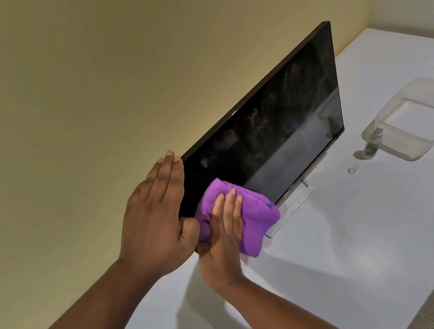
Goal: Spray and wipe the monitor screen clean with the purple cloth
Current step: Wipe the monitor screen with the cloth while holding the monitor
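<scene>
Purple cloth [242,214] on monitor screen [268,127]: wiping step in hand.
The right hand [223,240] presses the cloth flat, fingers straight, against the screen's near lower corner; the left hand [157,212], its grip spread, braces the monitor's near edge. Spray specks show mid-screen. The spray bottle [373,143] stands beside a clear tub [424,118] toward the worktop's [354,244] far edge. Next move, as judged: wipe toward the far end with even pressure.

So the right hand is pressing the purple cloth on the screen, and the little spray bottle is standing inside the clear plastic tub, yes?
Not quite. The head view shows the spray bottle standing on the table just outside the clear plastic tub, by its near corner. The rest holds: the right hand presses the purple cloth on the screen.
</scene>
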`<move>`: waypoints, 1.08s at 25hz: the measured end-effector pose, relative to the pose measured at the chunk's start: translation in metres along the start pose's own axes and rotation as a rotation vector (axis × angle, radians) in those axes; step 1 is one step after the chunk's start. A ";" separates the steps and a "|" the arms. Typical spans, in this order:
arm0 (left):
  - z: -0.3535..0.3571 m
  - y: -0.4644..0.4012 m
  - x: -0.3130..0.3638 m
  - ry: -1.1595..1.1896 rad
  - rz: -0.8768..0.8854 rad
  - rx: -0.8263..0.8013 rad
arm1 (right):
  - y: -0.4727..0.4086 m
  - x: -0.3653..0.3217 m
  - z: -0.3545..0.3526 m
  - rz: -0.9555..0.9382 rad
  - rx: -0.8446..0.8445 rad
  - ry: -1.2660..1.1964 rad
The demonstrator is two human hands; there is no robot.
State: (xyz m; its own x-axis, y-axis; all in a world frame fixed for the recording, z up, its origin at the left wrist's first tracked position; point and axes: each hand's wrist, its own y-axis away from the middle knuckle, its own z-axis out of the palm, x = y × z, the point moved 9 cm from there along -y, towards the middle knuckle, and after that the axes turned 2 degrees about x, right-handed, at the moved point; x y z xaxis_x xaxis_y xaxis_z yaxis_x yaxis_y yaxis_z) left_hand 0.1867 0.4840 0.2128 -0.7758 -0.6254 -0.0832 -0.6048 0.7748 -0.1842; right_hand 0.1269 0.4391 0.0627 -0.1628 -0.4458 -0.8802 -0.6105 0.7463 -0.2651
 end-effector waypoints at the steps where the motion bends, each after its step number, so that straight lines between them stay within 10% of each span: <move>1: -0.001 0.001 0.001 0.008 0.006 0.006 | 0.005 0.022 -0.002 0.088 -0.025 -0.001; 5: -0.002 0.000 0.002 0.028 -0.007 0.015 | -0.042 0.059 -0.017 0.499 0.051 -0.044; 11: -0.004 0.000 0.002 0.056 -0.016 0.008 | 0.000 -0.006 0.002 0.073 -0.027 -0.064; 16: -0.004 0.000 0.004 0.063 -0.017 0.026 | -0.031 0.071 -0.012 0.607 -0.037 -0.049; 22: -0.004 0.000 0.003 0.056 -0.019 0.017 | 0.002 -0.007 0.007 0.073 -0.085 -0.060; 27: -0.004 0.000 0.005 0.054 -0.021 0.011 | -0.016 0.095 -0.007 0.671 -0.072 -0.036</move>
State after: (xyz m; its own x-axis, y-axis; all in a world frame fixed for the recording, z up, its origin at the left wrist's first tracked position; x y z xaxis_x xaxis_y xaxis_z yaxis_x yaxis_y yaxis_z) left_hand 0.1821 0.4810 0.2168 -0.7716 -0.6355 -0.0266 -0.6193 0.7602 -0.1963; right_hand 0.1163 0.3813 -0.0138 -0.4995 0.1207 -0.8578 -0.4368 0.8201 0.3697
